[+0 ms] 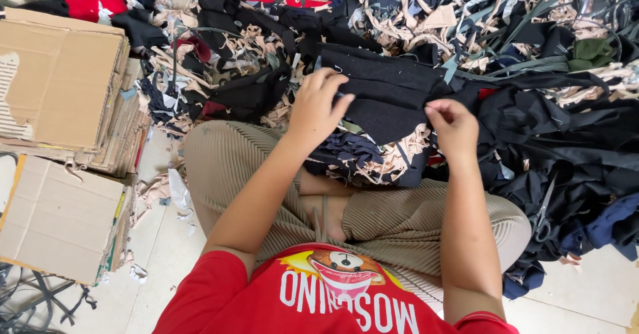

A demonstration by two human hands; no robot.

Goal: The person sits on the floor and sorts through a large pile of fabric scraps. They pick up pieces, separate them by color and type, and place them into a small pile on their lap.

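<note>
Head camera looks straight down on a person sitting cross-legged on a pale floor (pixel 586 294), in a red shirt (pixel 333 301) and ribbed beige trousers (pixel 226 167), and everything below is placed from the black cloth piece (pixel 389 91) that both hands work on. That black cloth piece lies flat just beyond the knees, at the near edge of a big heap of fabric scraps (pixel 466 21) made of dark offcuts and beige strips. The left hand (pixel 318 107) rests on the cloth's left edge, fingers curled down and pressing or gripping the fabric there; how firmly it holds cannot be told. The right hand (pixel 452 124) is at the cloth's lower right corner, thumb and forefinger pinched together on the edge of the material, the other fingers folded in. Just below the cloth, between the two wrists, lies a smaller bundle of dark blue and black pieces (pixel 353 151) resting against the person's lap. Far to the right of the cloth and nearer the person, a pair of scissors (pixel 542 214) lies among black scraps. Well to the left of the cloth stand stacks of flattened cardboard (pixel 60 87), one stack beyond another, with loose dark straps on the floor at the nearest corner.
</note>
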